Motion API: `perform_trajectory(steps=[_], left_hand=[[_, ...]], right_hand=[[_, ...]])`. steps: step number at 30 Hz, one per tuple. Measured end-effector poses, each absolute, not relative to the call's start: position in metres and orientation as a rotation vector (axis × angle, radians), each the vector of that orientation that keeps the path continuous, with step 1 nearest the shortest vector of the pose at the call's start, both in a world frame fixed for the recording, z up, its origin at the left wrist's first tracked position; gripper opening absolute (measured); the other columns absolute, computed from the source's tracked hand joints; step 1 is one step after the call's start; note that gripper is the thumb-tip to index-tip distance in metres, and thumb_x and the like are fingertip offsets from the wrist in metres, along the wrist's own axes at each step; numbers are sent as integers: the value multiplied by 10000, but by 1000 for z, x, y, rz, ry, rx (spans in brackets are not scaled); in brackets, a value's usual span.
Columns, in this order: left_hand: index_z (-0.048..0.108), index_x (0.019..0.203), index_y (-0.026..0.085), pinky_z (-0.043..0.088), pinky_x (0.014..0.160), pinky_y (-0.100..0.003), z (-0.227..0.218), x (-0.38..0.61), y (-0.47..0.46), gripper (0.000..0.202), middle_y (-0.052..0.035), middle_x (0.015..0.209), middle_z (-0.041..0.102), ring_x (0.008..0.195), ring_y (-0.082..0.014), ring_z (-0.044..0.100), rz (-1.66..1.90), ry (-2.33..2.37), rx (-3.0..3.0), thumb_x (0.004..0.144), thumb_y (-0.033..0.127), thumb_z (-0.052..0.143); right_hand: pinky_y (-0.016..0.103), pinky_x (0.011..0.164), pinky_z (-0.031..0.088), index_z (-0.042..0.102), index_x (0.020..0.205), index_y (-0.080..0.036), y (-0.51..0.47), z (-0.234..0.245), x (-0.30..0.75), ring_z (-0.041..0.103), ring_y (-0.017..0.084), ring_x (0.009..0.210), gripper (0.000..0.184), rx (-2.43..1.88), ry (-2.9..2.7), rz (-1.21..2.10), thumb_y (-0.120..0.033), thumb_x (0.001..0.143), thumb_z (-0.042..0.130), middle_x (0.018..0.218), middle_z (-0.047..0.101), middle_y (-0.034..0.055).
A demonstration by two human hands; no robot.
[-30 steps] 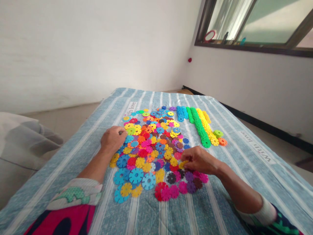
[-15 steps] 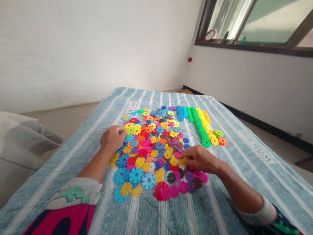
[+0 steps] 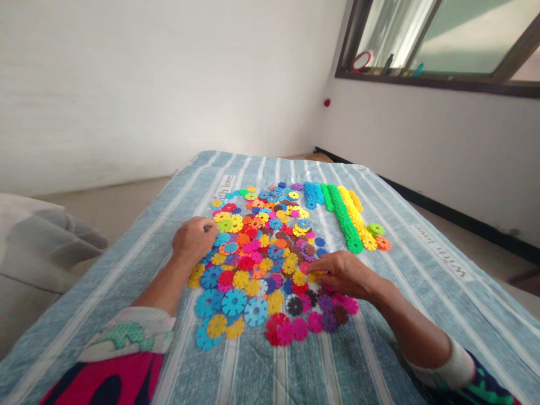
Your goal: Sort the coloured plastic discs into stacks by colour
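Note:
A wide pile of thin, slotted plastic snowflake discs [image 3: 246, 262] in many colours lies on a striped blue cloth [image 3: 253, 377]. At the pile's left edge my left hand [image 3: 194, 239] is closed, its fingers curled in beside a lime green disc [image 3: 225, 225]. A small dark spot shows at its fingers; what they hold, if anything, is hidden. My right hand [image 3: 346, 274] reaches in over the right side of the pile. Its index finger stretches forward, and a yellow snowflake disc [image 3: 313, 277] sits between finger and thumb, partly covered by them.
Behind the right hand lie rows of overlapping discs: blue [image 3: 311, 194], green [image 3: 343, 216] and yellow [image 3: 358, 219]. A lime disc [image 3: 376, 229] and an orange disc [image 3: 383, 243] lie beside them. White walls and a window [image 3: 447, 39] stand beyond the cloth-covered surface.
My right hand has shifted very slightly to the left, with the yellow disc at its fingers. The left hand and the rest of the pile look the same.

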State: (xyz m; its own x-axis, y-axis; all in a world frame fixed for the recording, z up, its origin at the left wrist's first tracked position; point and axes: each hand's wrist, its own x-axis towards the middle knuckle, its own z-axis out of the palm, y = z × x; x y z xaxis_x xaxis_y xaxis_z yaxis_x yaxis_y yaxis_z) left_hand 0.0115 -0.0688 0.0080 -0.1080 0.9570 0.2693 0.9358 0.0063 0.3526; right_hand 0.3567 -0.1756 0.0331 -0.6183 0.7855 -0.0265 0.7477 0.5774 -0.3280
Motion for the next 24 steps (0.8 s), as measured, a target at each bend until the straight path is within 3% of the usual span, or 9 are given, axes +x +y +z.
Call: perform_trajectory(steps=[10, 20, 24], left_hand=[[725, 921, 182, 488, 881, -335, 9, 13, -69, 363, -99, 1104, 716, 1033, -274, 641, 684, 2199, 2050, 761, 355, 449], [728, 886, 195, 501, 852, -325, 7, 12, -69, 342, -82, 1074, 727, 1003, -265, 653, 719, 2205, 2052, 747, 357, 462], [725, 886, 193, 497, 857, -314, 7, 11, -69, 344, -82, 1076, 725, 1009, -259, 652, 719, 2209, 2048, 746, 359, 458]], right_hand=[[220, 614, 332, 694, 938, -241, -175, 29, 361, 617, 128, 730, 189, -1286, -2654, 375, -198, 922, 511, 806, 712, 9], [236, 581, 285, 645, 816, -188, -177, 33, 360, 558, 112, 627, 218, -1318, -2687, 268, -172, 939, 467, 690, 644, 11], [241, 567, 269, 656, 888, -198, -177, 36, 361, 542, 111, 612, 216, -1357, -2680, 279, -209, 958, 452, 697, 643, 9]])
